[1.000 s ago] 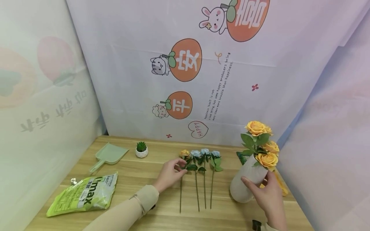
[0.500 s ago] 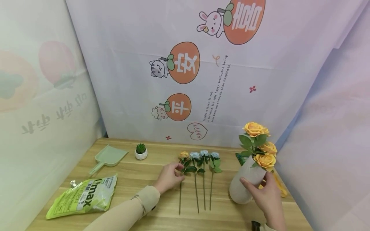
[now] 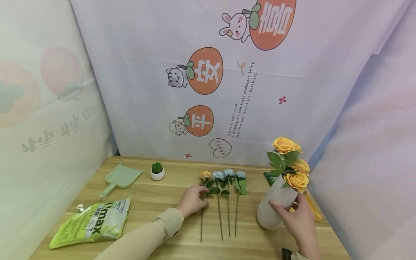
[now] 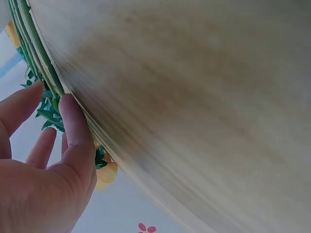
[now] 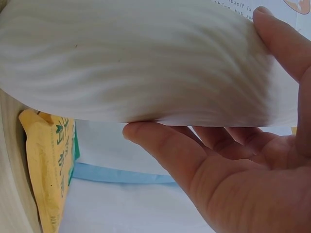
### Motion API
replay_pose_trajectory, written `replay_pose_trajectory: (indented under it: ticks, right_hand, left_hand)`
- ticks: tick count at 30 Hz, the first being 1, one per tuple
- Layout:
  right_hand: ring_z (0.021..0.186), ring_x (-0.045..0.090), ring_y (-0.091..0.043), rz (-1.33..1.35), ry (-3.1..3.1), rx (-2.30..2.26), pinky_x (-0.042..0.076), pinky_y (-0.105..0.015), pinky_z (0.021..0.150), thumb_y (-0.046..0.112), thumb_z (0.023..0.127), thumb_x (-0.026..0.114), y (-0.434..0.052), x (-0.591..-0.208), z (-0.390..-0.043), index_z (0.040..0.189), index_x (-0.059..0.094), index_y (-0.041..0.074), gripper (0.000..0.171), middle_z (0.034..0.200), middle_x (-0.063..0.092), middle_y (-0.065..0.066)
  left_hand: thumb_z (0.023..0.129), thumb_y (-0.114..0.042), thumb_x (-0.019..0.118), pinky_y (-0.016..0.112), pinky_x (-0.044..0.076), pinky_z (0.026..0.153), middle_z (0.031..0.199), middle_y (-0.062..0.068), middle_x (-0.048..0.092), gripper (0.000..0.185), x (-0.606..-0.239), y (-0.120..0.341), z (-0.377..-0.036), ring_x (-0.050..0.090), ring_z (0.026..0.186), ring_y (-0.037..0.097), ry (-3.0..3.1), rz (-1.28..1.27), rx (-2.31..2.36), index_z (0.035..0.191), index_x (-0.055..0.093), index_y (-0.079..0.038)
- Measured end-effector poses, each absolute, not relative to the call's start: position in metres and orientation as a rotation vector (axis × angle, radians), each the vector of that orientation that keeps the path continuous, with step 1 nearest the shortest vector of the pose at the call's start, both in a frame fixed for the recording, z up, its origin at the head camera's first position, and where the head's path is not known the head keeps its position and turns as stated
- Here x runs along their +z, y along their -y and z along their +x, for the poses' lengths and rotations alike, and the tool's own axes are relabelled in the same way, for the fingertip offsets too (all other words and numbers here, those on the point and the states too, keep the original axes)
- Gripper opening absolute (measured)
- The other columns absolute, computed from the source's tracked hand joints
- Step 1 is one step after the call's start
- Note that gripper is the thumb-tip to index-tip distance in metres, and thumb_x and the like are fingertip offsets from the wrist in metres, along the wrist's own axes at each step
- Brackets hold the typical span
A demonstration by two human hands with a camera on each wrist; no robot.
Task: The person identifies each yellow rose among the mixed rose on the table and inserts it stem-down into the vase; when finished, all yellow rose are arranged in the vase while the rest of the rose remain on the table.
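In the head view my left hand [image 3: 192,199] is at the stem of a yellow rose [image 3: 205,175] lying on the table. The left wrist view shows my thumb and forefinger apart on either side of the green stem [image 4: 47,63], with the forefinger's tip right at it. Beside that rose lie three light blue roses, the nearest being a blue rose [image 3: 218,175], stems toward me. At the right, my right hand [image 3: 300,220] grips a white vase [image 3: 274,206], thumb on one side and fingers on the other. The vase leans to the right and holds several yellow roses [image 3: 296,180].
A green dustpan [image 3: 122,176], a small potted succulent [image 3: 157,172] and a bright green bag [image 3: 94,224] stand or lie at the left. Behind the vase lies a yellow packet [image 5: 48,165]. A printed cloth [image 3: 156,119] hangs along the table's back edge.
My left hand has shifted slightly down the yellow rose's stem, away from the bloom. My right hand keeps its grip on the vase, which stays tilted. The head view has moved a little.
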State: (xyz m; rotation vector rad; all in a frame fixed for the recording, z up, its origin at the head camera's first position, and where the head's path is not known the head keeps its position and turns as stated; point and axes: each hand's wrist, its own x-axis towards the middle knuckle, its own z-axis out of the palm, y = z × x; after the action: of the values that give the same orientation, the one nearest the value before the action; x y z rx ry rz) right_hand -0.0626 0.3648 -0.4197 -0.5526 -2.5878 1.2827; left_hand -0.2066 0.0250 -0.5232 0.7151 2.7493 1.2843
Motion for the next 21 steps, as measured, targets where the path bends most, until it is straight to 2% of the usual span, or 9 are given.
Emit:
replay_pose_trajectory:
  ticks: [12, 21]
  right_hand:
    - [0.147, 0.042, -0.055, -0.55, 2.599, 1.295, 0.047, -0.07, 0.11, 0.068, 0.083, 0.085, -0.3653, -0.4189, -0.0621, 0.167, 0.025, 0.001, 0.123, 0.165, 0.036, -0.031]
    - [0.148, 0.041, -0.053, -0.562, 2.597, 1.305, 0.049, -0.068, 0.11, 0.065, 0.084, 0.086, -0.365, -0.4195, -0.0633, 0.168, 0.024, 0.004, 0.121, 0.166, 0.035, -0.03]
  left_hand:
    - [0.08, -0.006, 0.093, 0.049, 0.059, 0.09, 0.109, 0.009, 0.07, 0.045, -0.5208, -0.0259, -0.2062, 0.065, 0.101, 0.027, -2.75, 0.694, 1.234, 0.123, 0.079, -0.005]
    - [0.078, -0.005, 0.092, 0.046, 0.06, 0.086, 0.104, 0.006, 0.073, 0.041, -0.5261, -0.0221, -0.2115, 0.067, 0.097, 0.024, -2.752, 0.69, 1.212, 0.118, 0.082, -0.008]
